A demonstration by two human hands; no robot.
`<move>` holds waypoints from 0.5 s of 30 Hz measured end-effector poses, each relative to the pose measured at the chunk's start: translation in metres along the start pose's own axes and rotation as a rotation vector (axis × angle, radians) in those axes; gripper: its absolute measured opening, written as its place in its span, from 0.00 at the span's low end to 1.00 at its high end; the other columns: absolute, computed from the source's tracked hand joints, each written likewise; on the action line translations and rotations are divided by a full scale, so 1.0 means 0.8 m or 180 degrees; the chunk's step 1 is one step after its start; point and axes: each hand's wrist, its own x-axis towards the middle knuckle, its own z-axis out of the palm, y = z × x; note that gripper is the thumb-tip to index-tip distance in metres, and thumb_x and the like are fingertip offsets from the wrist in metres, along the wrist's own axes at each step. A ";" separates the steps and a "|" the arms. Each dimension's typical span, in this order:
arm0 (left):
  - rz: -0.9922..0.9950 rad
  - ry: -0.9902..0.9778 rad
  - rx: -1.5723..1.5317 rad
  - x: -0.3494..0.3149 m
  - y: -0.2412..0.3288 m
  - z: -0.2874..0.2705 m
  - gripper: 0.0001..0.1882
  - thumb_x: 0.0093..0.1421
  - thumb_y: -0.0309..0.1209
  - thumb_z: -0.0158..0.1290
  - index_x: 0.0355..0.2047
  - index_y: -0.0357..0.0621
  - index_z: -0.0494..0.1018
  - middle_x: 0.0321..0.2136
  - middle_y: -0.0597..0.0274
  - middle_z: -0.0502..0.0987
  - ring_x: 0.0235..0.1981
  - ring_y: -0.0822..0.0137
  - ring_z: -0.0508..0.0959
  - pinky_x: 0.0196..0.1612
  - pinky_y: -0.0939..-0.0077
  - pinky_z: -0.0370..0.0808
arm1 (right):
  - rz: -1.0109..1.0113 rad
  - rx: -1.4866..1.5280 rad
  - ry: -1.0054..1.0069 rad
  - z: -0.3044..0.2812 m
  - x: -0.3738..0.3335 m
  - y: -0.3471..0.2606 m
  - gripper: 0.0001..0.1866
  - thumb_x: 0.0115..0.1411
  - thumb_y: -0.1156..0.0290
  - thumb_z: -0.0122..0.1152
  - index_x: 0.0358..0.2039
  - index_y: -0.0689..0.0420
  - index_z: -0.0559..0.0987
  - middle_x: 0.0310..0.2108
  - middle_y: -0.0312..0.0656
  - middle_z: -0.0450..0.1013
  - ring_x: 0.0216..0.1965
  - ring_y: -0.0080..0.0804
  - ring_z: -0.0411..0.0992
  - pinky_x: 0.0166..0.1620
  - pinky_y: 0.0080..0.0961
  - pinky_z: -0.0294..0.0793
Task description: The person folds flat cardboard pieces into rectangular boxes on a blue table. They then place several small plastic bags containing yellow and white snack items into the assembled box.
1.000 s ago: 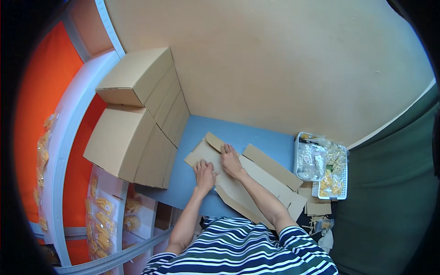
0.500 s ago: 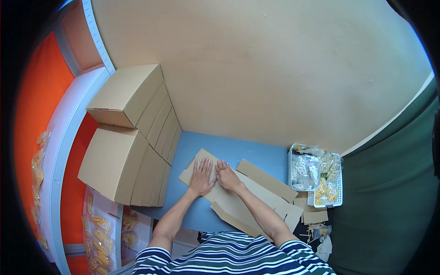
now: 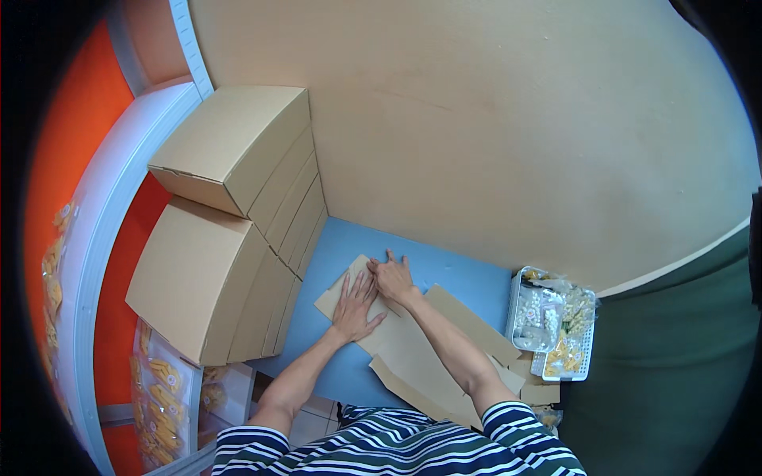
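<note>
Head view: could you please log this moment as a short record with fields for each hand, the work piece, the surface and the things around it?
left hand: flat, palm down on the flat cardboard blank
right hand: pressing on the far end of the same blank
surface: blue tabletop
left side: stacked folded cardboard boxes
right side: white wire basket with small bagged items
behind: tan wall
</note>
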 end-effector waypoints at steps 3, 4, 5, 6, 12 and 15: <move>-0.0028 0.0111 -0.0030 0.001 0.000 -0.005 0.48 0.66 0.62 0.52 0.75 0.37 0.62 0.78 0.43 0.54 0.81 0.39 0.43 0.81 0.36 0.32 | 0.0093 -0.0174 -0.0528 -0.031 0.031 0.000 0.21 0.69 0.66 0.54 0.61 0.45 0.82 0.57 0.50 0.80 0.57 0.60 0.75 0.52 0.65 0.75; -0.0030 0.0041 -0.0008 0.001 0.001 -0.009 0.48 0.66 0.62 0.52 0.75 0.38 0.62 0.78 0.44 0.54 0.81 0.38 0.42 0.81 0.36 0.32 | 0.0041 -0.0179 -0.0326 -0.025 0.034 0.002 0.21 0.70 0.66 0.54 0.60 0.47 0.83 0.51 0.51 0.81 0.54 0.59 0.76 0.51 0.63 0.75; -0.0034 -0.0030 0.0012 0.003 0.002 -0.011 0.48 0.66 0.62 0.52 0.75 0.38 0.62 0.78 0.44 0.54 0.81 0.38 0.42 0.81 0.36 0.31 | -0.0011 -0.0182 -0.0127 -0.019 0.036 0.006 0.20 0.71 0.65 0.54 0.60 0.48 0.83 0.45 0.51 0.82 0.51 0.58 0.77 0.49 0.61 0.76; -0.0039 -0.0103 0.0031 0.006 0.002 -0.013 0.48 0.66 0.62 0.52 0.75 0.39 0.62 0.78 0.44 0.54 0.81 0.37 0.42 0.81 0.35 0.31 | -0.0063 -0.0181 0.0072 -0.011 0.040 0.008 0.19 0.71 0.65 0.54 0.59 0.50 0.84 0.40 0.52 0.83 0.48 0.57 0.77 0.48 0.60 0.76; -0.0091 -0.0092 -0.0061 0.002 -0.001 -0.015 0.49 0.67 0.62 0.52 0.76 0.39 0.61 0.78 0.44 0.55 0.80 0.37 0.42 0.81 0.35 0.31 | 0.0061 -0.0108 -0.0520 -0.023 0.034 -0.007 0.25 0.69 0.69 0.55 0.66 0.59 0.76 0.30 0.54 0.80 0.38 0.52 0.81 0.40 0.50 0.81; -0.0059 -0.0101 -0.0087 0.005 0.000 -0.017 0.48 0.67 0.62 0.51 0.76 0.39 0.61 0.78 0.45 0.54 0.81 0.37 0.42 0.81 0.36 0.31 | -0.0242 -0.0067 -0.0447 -0.014 0.020 0.014 0.34 0.66 0.73 0.56 0.74 0.55 0.68 0.31 0.53 0.81 0.32 0.54 0.81 0.37 0.50 0.81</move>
